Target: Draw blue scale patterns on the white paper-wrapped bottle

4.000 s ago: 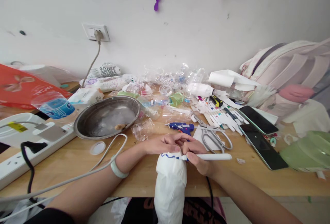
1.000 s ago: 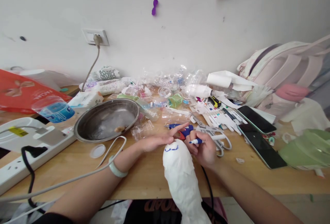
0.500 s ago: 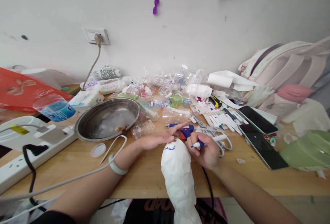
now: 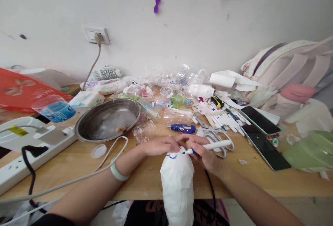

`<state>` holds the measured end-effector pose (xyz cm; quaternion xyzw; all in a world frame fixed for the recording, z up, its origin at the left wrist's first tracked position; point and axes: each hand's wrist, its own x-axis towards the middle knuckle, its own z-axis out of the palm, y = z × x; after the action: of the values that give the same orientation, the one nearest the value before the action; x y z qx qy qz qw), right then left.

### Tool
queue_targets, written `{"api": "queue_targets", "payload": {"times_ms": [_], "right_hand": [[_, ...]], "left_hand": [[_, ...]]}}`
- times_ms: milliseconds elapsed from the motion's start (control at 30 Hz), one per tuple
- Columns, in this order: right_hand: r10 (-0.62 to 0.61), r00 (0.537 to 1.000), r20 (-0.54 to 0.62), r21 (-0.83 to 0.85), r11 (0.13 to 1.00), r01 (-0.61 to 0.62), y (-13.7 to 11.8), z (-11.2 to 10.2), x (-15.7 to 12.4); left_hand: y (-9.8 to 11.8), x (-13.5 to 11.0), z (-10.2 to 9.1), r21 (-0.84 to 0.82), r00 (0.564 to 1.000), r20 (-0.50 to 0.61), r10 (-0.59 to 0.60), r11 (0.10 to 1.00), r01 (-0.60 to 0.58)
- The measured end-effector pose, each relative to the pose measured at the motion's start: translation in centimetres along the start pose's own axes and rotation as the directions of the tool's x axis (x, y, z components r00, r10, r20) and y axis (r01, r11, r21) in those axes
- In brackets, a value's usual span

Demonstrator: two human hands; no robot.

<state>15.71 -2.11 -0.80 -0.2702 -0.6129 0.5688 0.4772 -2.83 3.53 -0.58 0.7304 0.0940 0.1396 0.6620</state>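
A white paper-wrapped form (image 4: 177, 184) stands at the table's near edge, with blue pen marks (image 4: 171, 156) on its top. My left hand (image 4: 160, 145) is closed over the far side of its top and steadies it. My right hand (image 4: 204, 153) grips a white marker with a blue tip (image 4: 208, 146), and the tip touches the form's top beside the marks. A blue glue gun (image 4: 182, 128) and scissors (image 4: 217, 138) lie just beyond my hands.
A steel bowl (image 4: 108, 119) sits to the left, a power strip (image 4: 33, 146) and cables farther left. Clear plastic scraps (image 4: 169, 84) pile up at the back. Marker pens (image 4: 221, 113), two phones (image 4: 264, 139), a green lid (image 4: 309, 151) and a backpack (image 4: 293, 70) fill the right.
My right hand brought the marker tip back onto the form's top. My left fingers curled down over it. The form has straightened up from its tilt.
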Motion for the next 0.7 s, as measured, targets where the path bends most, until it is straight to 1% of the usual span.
{"api": "queue_targets", "payload": {"times_ms": [67,167,333,533,700], "right_hand": [[-0.013,1.000,0.015,-0.081,0.997,0.015,-0.71,0.26,0.22],[-0.014,1.000,0.016,-0.133,0.991,0.016,-1.26,0.50,0.39],[0.000,1.000,0.012,-0.186,0.983,0.002,-1.07,0.31,0.26],[-0.027,0.999,0.024,-0.260,0.965,0.033,-0.70,0.09,0.20],[-0.106,0.992,0.063,-0.249,0.961,0.119,-0.46,0.05,0.24]], "left_hand": [[-0.01,-0.01,-0.02,0.014,1.000,-0.010,0.001,1.000,0.000],[0.09,0.00,0.03,0.013,1.000,-0.006,-0.001,1.000,0.001],[0.33,-0.03,0.24,0.024,0.999,0.003,0.039,0.999,-0.039],[-0.06,-0.09,0.18,0.016,1.000,-0.009,0.022,1.000,-0.021],[-0.40,-0.04,0.24,-0.023,1.000,-0.019,0.022,0.999,-0.022]]}}
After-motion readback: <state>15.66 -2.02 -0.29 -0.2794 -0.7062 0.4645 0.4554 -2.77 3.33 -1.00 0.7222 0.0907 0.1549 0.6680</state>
